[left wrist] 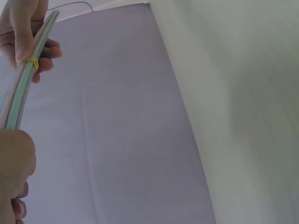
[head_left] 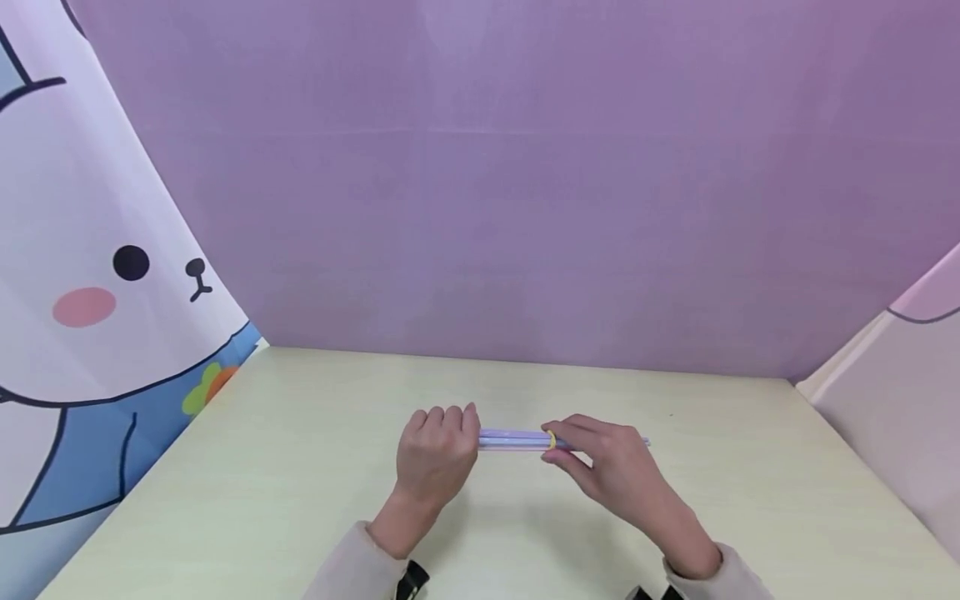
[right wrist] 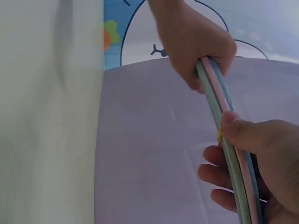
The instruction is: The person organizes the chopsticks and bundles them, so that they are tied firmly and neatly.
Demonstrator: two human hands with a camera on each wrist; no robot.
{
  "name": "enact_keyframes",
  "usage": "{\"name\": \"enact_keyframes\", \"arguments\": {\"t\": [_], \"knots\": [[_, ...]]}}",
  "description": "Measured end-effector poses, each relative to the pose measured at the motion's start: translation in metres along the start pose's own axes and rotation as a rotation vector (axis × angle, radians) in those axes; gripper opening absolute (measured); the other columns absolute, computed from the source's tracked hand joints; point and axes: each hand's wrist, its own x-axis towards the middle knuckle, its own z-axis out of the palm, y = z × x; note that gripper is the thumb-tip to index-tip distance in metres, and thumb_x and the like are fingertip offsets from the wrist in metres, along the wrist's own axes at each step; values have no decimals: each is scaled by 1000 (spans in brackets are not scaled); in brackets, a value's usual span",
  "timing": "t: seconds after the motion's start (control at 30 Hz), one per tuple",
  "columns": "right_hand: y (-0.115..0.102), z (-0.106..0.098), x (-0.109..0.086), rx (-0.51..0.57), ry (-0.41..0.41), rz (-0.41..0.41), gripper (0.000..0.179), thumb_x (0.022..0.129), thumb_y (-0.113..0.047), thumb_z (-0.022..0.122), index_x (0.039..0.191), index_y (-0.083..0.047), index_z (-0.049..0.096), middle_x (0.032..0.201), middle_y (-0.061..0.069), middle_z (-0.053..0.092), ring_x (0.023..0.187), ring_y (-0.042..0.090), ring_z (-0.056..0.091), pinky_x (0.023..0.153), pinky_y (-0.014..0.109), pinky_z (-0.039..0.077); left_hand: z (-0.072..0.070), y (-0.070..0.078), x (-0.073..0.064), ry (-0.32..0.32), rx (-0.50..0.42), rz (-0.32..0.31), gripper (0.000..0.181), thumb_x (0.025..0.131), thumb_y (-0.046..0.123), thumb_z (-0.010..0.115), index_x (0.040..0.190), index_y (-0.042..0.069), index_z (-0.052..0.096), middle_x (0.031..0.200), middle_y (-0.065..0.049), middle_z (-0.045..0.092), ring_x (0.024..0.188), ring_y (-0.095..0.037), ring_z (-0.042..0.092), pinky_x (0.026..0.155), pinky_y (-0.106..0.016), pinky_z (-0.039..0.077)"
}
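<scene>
A bundle of slim pastel chopsticks (head_left: pixel 513 440) in green, pink and blue lies level between the two hands, raised over the table. My left hand (head_left: pixel 437 457) grips one end in a fist, hiding that end. Thumb and fingers of my right hand (head_left: pixel 617 468) pinch the bundle farther along, right at a yellow rubber band (head_left: pixel 552 439) wound around it. The thin tips stick out past the right hand. In the right wrist view, the right thumb presses along the chopsticks (right wrist: pixel 215 88) beside the rubber band (right wrist: pixel 220 135), with the other fingers behind them.
Below the hands is a pale tabletop (head_left: pixel 300 467). A purple cloth backdrop (head_left: pixel 480 208) rises behind its far edge. Printed cloth with a cartoon animal (head_left: pixel 90 208) hangs at the left, and another pale cloth panel (head_left: pixel 900 417) borders the right side.
</scene>
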Motion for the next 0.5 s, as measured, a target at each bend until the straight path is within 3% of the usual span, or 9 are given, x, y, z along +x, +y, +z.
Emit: {"name": "enact_keyframes", "arguments": {"t": [0.23,0.4,0.5], "knots": [[-5,7,0,-108,-32,-36,39,97,-40,42,98,-10,67,78,-9,60,58,-3,44,53,10,38,-4,2,1,9,8,-10,42,89,-2,36,58,10,61,45,1,48,36,-13,42,39,-22,28],[-11,13,2,-234,-53,-66,47,100,-41,32,99,-8,67,77,-6,60,56,2,46,52,15,42,-6,7,2,-3,-11,13,37,90,2,41,64,9,67,49,1,55,38,-13,48,40,-22,32],[-14,17,2,-227,-78,-56,45,99,-40,34,100,-9,66,78,-6,61,56,1,46,51,15,42,-6,10,3,-6,-22,39,36,91,4,43,67,10,69,51,1,59,40,-13,50,40,-23,33]]}}
